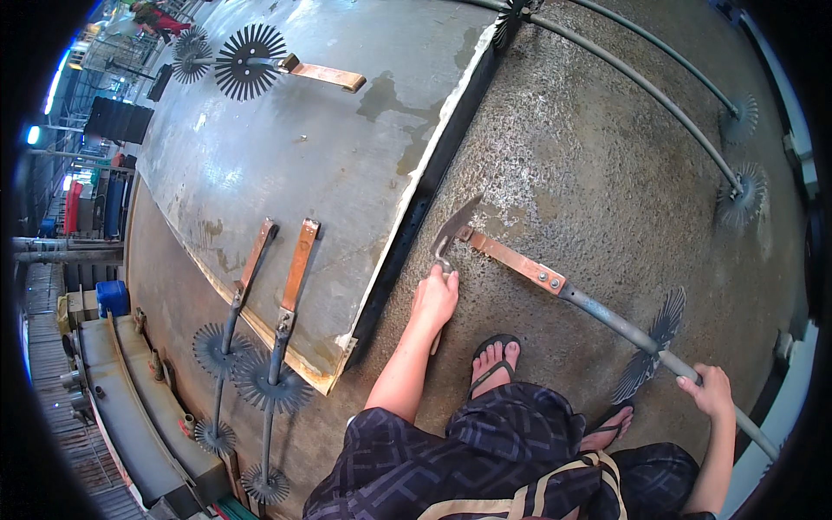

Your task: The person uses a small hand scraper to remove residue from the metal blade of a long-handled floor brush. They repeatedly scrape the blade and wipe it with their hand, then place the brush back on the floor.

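Note:
My left hand is closed around the handle of a sickle-like tool with a curved dark blade. Its blade is at the hooked end of a copper strip, seemingly touching it. That strip is bolted to a long grey metal rod, which slants down to the right. Around the rod's far part my right hand is closed, just past a slotted dark disc mounted on the rod. The rod's lower end runs out toward the picture's rim.
A large grey metal-topped table stands at left. Two copper-ended rods lean on its near edge, and another copper strip lies at its far end. More disc-fitted rods are at upper right. A long tank stands lower left.

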A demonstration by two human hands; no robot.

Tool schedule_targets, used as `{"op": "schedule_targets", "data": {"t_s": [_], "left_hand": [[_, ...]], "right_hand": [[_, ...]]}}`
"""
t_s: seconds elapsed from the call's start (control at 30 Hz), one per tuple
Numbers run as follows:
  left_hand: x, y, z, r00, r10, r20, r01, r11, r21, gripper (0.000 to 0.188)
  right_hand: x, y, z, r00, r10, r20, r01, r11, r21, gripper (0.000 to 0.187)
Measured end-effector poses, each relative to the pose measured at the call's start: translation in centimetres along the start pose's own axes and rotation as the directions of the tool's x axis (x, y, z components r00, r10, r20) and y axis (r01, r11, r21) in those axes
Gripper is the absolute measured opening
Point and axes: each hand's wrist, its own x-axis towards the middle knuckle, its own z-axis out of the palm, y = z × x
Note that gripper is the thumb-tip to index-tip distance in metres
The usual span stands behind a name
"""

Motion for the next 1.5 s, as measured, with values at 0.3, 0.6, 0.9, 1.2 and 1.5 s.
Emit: {"op": "schedule_targets", "data": {"t_s": [0.3,0.6,0.9,1.2,1.5], "left_hand": [[1.5,-0.6,1.1,0.992,0.123,0.009,-0.122,0.991,-0.062,0.035],[0.8,2.0,-0.9,0.991,-0.005,0.134,0.034,0.975,-0.22,0.033],[0.2,1.7,2.2,0.99,0.099,0.096,-0.074,0.969,-0.234,0.033],[-0.9,3.5,0.1,0.981,-0.007,0.193,0.053,0.971,-0.234,0.037],[-2.0,2.2,2.2,0.978,0.132,0.161,-0.098,0.974,-0.204,0.034]], "right_hand": [[-0.4,0.1,0.2,0.998,-0.002,-0.067,0.0,1.0,-0.021,0.047],[-0.1,0.7,0.5,1.0,-0.013,-0.017,0.012,0.999,-0.029,0.046],[-0.3,-1.2,-0.3,1.0,-0.025,0.016,0.025,1.0,-0.011,0.046],[-0.4,-1.0,-0.2,1.0,0.01,0.029,-0.01,1.0,-0.007,0.048],[-0.6,-1.3,-0.3,1.0,0.0,0.005,0.0,1.0,-0.023,0.048]]}}
